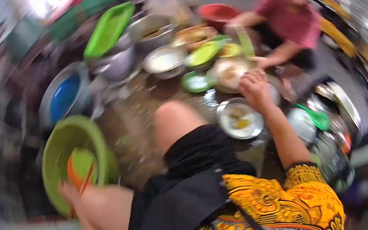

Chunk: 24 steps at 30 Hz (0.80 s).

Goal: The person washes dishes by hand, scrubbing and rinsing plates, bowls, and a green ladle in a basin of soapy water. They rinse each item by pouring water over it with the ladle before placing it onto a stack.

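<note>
Far left: large green tub (105,151), upright by look. Inside, orange-and-green vessel (74,171) and thin red stick (87,176). Left hand (68,190) at near rim, close beside both. Too blurred to tell whether open or closed on anything.

Tub: probably plastic, some give in wall, heavy if holding water. Best taken by opposite sides of rim. Vessel: likely light, slick when wet; best pinched at lip.

Centre: wet floor (134,109). Further right, metal plate (252,127) with yellow scraps. Likely thin, stiff, easy to dent but hard to break. Take by outer edge, level, away from scraps.

Just beyond: shallow metal pan (222,66) with food remains, between right hand (255,85) and another person's hand (261,62). Right hand over or at near right edge, fingers slightly bent, spread fairly narrow. Cannot tell contact or grip. Pan: rigid, moderately light, probably greasy. Better held with thumb over rim, fingers beneath.
</note>
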{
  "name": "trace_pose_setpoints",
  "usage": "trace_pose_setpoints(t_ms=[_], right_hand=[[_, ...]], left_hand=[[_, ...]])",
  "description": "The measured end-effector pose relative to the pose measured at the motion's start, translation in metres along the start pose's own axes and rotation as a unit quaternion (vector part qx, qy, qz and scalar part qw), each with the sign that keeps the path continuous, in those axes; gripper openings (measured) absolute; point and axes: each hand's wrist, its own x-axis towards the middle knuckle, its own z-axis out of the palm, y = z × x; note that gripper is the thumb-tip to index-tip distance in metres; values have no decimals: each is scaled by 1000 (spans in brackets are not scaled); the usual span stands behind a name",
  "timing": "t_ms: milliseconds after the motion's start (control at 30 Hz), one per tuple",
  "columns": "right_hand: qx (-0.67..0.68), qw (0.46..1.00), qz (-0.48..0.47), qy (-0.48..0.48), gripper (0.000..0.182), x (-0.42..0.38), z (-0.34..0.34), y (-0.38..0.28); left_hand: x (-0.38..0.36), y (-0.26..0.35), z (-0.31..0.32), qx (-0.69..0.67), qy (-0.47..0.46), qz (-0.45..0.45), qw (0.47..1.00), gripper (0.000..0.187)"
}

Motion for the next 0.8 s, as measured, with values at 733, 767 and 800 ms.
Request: trace_pose_setpoints(t_ms=[733,767,800], right_hand=[[368,833,-360,-201,14,88,281,-490],[378,830,-365,-188,13,93,281,-493],[387,826,-368,-180,13,97,281,-495]], left_hand=[[138,-138,-129,-165,243,-507,810,53],[146,-153,-127,-160,229,-537,796,56],[154,-168,-124,-195,248,-564,764,60]])
